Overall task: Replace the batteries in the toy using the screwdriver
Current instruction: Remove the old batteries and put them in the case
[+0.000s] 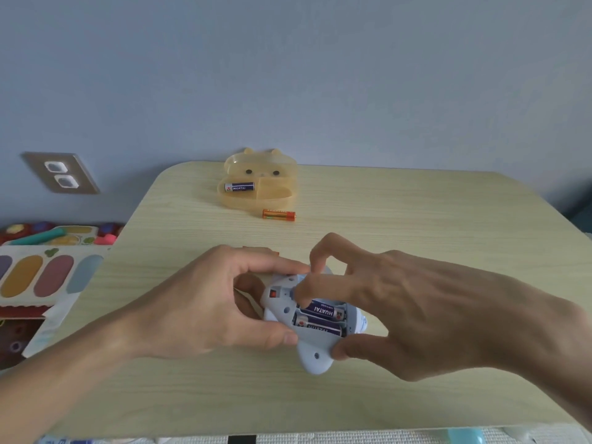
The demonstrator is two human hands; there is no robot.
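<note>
Hands: two, namely one left hand [205,302] and one right hand [410,312]. Toy [312,357]: one, pale blue, fitted with one red switch [273,294]. Batteries: four in total. Three are blue HUATAI cells: two lie in the toy's compartment, an upper cell [323,310] and a lower cell [320,326], and a third cell [239,187] lies in the bear-shaped box [275,196]. The fourth is one orange battery [278,215]. Bear-shaped boxes: one. Table [416,219]: one. Wall socket plate [81,176]: one, carrying two outlets [56,167] [66,181]. Toy board [28,302] at left: one, with four coloured ovals [21,275] [53,275] [85,272] [4,265] in view, the purple one cut by the frame edge.
</note>
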